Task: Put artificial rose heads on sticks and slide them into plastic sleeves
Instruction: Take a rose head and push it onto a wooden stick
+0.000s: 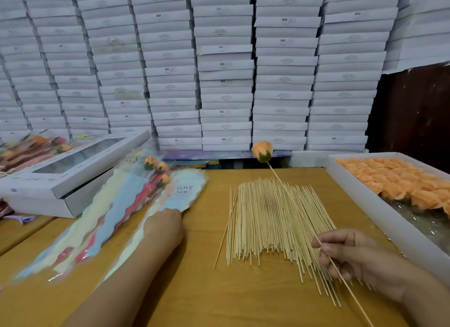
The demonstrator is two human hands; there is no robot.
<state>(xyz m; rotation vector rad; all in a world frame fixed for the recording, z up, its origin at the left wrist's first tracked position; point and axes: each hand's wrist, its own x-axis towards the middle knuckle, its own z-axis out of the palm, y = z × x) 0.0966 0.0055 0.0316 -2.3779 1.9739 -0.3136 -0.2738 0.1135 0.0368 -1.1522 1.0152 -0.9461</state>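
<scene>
Right hand (350, 256) pinching rose stick (289, 195); left hand (164, 225), fingers hidden, on plastic sleeve (180, 192).

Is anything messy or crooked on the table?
One stick at the left edge of the stick pile lies slanted across the others. The white box's lid sits askew, partly off. Nothing looks spilled.

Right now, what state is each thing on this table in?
Rose on stick: assembled, held up, unsleeved.
Right hand: pinching that stick.
Left hand: reaching under a sleeve's edge; fingers hidden.
"Love You" sleeve: flat, empty.
Bamboo sticks: loose pile.
Rose head tray: partly emptied.
Window box: lid ajar.
</scene>
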